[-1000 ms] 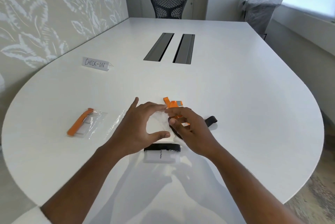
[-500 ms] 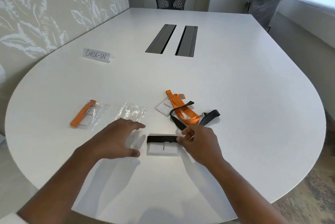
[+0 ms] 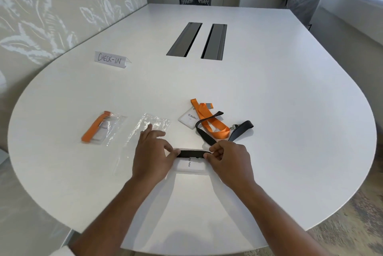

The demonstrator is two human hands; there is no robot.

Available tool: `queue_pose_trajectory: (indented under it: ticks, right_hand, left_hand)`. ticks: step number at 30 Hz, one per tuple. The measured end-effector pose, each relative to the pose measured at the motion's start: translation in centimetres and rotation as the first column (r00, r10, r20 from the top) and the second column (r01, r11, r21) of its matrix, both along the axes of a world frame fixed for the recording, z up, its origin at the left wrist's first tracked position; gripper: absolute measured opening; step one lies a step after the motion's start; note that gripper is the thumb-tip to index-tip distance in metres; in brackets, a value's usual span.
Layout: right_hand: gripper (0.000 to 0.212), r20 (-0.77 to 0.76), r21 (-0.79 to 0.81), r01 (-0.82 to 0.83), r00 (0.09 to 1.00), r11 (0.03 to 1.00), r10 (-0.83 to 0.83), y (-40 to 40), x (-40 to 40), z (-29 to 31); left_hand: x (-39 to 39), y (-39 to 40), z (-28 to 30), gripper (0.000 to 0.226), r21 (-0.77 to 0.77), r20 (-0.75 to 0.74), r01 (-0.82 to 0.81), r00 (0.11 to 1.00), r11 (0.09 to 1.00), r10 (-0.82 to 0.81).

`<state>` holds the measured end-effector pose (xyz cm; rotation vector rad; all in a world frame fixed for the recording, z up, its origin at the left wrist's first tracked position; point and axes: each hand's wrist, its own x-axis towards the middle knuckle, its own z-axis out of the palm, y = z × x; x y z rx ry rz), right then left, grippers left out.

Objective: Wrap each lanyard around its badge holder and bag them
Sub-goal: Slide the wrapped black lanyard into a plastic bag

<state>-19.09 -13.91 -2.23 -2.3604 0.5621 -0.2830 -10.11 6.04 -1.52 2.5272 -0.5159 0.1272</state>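
Left hand [image 3: 152, 157] and right hand [image 3: 229, 159] each with a pinching grip on the black lanyard [image 3: 191, 153] over the badge holder [image 3: 189, 166] at lower centre, empty bag [image 3: 154, 124] beside the left fingers, bagged orange set [image 3: 101, 128] at left, loose orange lanyard [image 3: 207, 119] above, open white bench [image 3: 290, 110] toward its right edge

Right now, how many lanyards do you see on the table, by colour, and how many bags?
Orange lanyards: 2, one bagged, one loose
Black lanyards: 1, held by the left hand and right hand
Bags: 2, one filled, one empty
Total: 5
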Motion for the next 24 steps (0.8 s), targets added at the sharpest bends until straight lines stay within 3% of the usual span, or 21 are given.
queue_pose_trajectory:
  ticks: [4, 7, 9, 13, 16, 20, 24]
  right_hand:
    - [0.018, 0.063, 0.118, 0.07, 0.995, 0.991, -0.078, 0.0, -0.5, -0.5]
    - [0.018, 0.109, 0.195, 0.099, 0.986, 0.976, -0.122, 0.3, -0.8, -0.7]
    - [0.019, 0.106, 0.22, 0.097, 0.987, 0.971, -0.122, 0.5, -0.8, -0.8]
    - [0.015, 0.079, 0.221, 0.081, 0.992, 0.972, -0.101, 0.5, -0.5, -0.8]
    - [0.011, 0.071, 0.194, 0.056, 0.995, 0.979, -0.071, 0.4, -0.6, -1.0]
    - [0.009, 0.062, 0.171, 0.033, 0.997, 0.985, -0.044, 0.6, -0.4, -0.9]
    - [0.007, 0.06, 0.186, 0.036, 0.997, 0.982, -0.048, 0.9, -0.3, -0.7]
  left_hand:
    - [-0.6, -1.2, 0.0, 0.022, -0.082, -0.116, -0.065, 0.992, 0.995, 0.055]
    - [-0.9, -2.1, 0.5, 0.005, -0.284, -0.297, -0.091, 0.955, 0.955, 0.002]
    - [-1.2, -2.8, 0.9, 0.008, -0.305, -0.368, -0.109, 0.93, 0.946, -0.011]
    - [-0.9, -2.5, 1.0, 0.031, 0.007, -0.055, -0.149, 0.987, 0.989, 0.149]
    - [-0.3, -0.9, 1.1, 0.03, 0.268, 0.095, -0.227, 0.973, 0.936, 0.209]
    - [0.0, -0.9, 1.2, 0.038, 0.44, 0.06, -0.198, 0.98, 0.876, 0.191]
    - [0.2, -1.5, 1.5, 0.046, 0.345, -0.035, -0.188, 0.977, 0.92, 0.212]
